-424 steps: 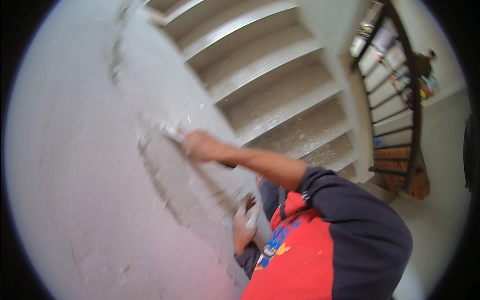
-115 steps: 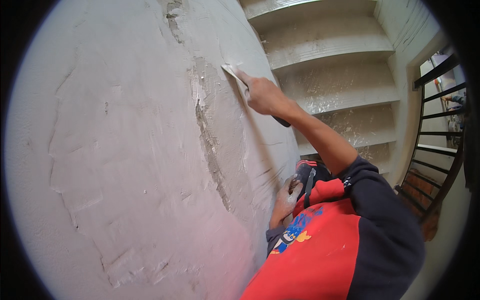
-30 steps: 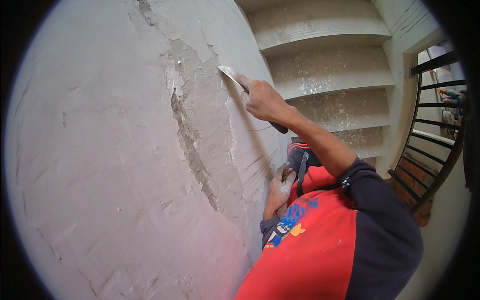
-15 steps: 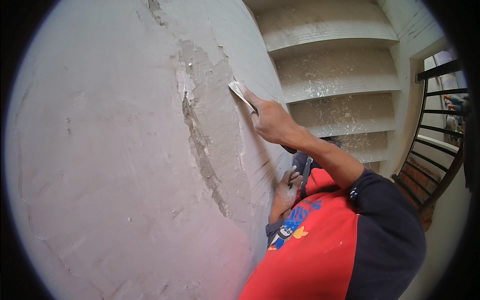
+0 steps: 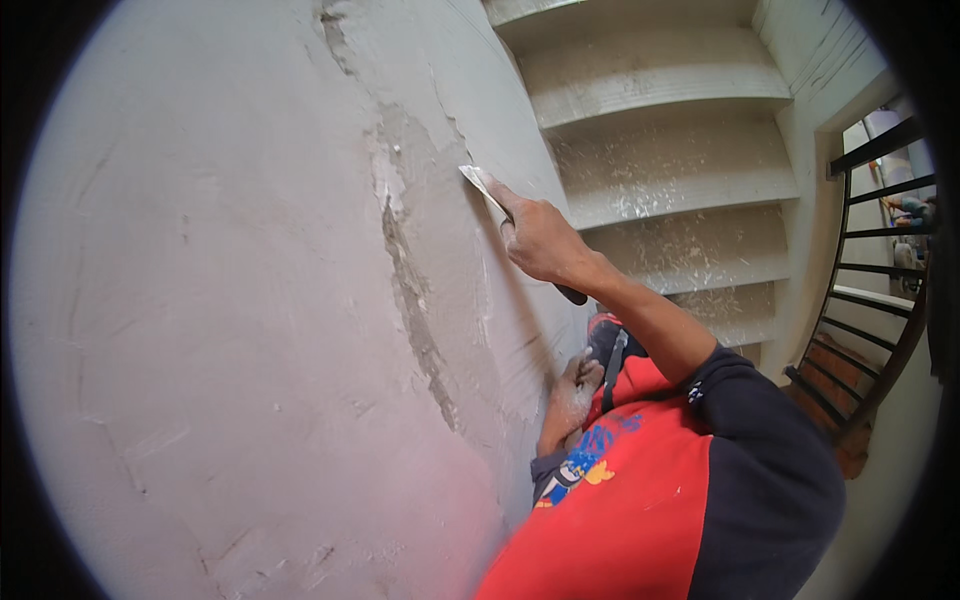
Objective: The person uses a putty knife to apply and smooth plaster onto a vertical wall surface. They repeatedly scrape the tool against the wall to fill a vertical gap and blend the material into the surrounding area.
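My right hand [image 5: 545, 240] is wrapped round a putty knife [image 5: 489, 192], with fingers stretched along its flat metal blade. The knife's dark handle end pokes out below the wrist. Its blade tip meets the wall [image 5: 250, 300] at the right edge of a rough, grey bare patch [image 5: 440, 190]. A deep, jagged crack [image 5: 408, 285] runs down the left side of that patch. Low and close to my body, my left hand [image 5: 573, 388] is dusty, with its fingers curled together beside the wall. Whether anything is inside them is hidden.
Concrete stairs [image 5: 670, 160] strewn with white flakes climb along the right of the wall. A black metal railing [image 5: 880, 235] stands at the far right, with reddish bricks [image 5: 840, 365] behind it. Another gouge [image 5: 338, 42] marks the wall's top.
The view has shifted slightly, so the wall patch and stairs sit lower in the picture. My right hand keeps the putty knife at the wall, now nearer the patch's upper part.
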`<state>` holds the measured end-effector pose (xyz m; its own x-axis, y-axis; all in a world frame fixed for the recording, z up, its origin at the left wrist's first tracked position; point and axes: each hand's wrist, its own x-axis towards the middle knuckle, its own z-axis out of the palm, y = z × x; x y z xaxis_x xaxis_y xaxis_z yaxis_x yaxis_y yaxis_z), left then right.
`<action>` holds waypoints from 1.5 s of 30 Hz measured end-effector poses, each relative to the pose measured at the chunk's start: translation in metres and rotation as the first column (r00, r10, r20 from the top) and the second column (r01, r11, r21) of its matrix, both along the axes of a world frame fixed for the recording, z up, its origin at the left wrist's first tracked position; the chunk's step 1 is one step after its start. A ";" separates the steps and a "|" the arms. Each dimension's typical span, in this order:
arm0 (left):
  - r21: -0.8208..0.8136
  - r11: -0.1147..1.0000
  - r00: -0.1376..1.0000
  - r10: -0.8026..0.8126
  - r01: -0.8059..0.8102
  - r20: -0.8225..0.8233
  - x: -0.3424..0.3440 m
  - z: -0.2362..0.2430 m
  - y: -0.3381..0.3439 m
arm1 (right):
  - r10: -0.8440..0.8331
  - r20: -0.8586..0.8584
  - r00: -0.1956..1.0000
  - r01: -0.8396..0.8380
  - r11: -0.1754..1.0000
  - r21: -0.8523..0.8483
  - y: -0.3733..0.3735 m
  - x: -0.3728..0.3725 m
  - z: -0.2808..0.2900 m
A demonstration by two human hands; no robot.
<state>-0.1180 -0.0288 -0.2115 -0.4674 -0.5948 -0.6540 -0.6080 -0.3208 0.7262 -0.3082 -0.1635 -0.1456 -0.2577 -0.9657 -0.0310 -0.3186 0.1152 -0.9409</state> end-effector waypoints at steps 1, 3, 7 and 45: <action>-0.006 1.000 1.000 0.008 -0.007 0.029 -0.001 0.002 0.000 | -0.062 -0.088 0.994 0.059 0.998 -0.038 -0.014 -0.004 0.000; -0.047 0.999 0.999 -0.017 0.019 0.036 -0.006 0.000 -0.011 | -0.106 -0.056 0.993 0.101 0.992 -0.079 -0.041 -0.021 0.002; -0.070 0.996 0.998 0.058 -0.060 -0.032 -0.002 -0.008 -0.005 | -0.089 -0.062 0.994 0.084 0.994 -0.070 -0.034 -0.021 -0.010; -0.042 0.998 0.999 0.051 -0.052 -0.014 -0.006 -0.008 0.000 | -0.168 -0.052 0.984 0.153 0.964 -0.217 -0.074 -0.045 0.007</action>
<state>-0.1239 -0.0286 -0.2195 -0.4435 -0.6456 -0.6218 -0.5822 -0.3199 0.7474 -0.3531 -0.2372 -0.1389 -0.4045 -0.8941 0.1925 -0.3771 -0.0287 -0.9257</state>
